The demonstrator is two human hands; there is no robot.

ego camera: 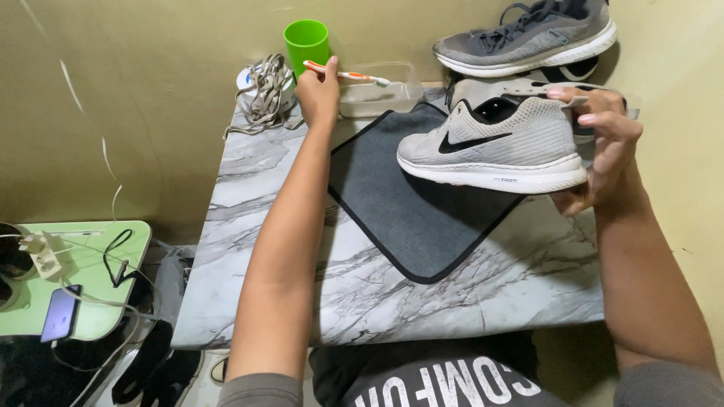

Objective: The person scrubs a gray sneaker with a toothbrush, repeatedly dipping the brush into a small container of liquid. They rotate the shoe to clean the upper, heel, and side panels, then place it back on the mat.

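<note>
My right hand (603, 143) grips the heel of a grey knit sneaker (498, 143) with a white sole, held on its side above a dark grey mat (392, 203). My left hand (318, 92) reaches to the back of the marble-patterned table (286, 301) and holds an orange-and-white toothbrush (348, 74), its bristle end over a clear plastic container (392, 90). A green cup (307, 41) stands just behind my left hand.
A second grey sneaker (528, 38) rests at the back right against the wall, with an insole (490, 89) beneath it. Loose shoelaces (265, 90) lie on a white roll at the back left. A small green table (83, 286) with a phone (60, 313) and cables stands lower left.
</note>
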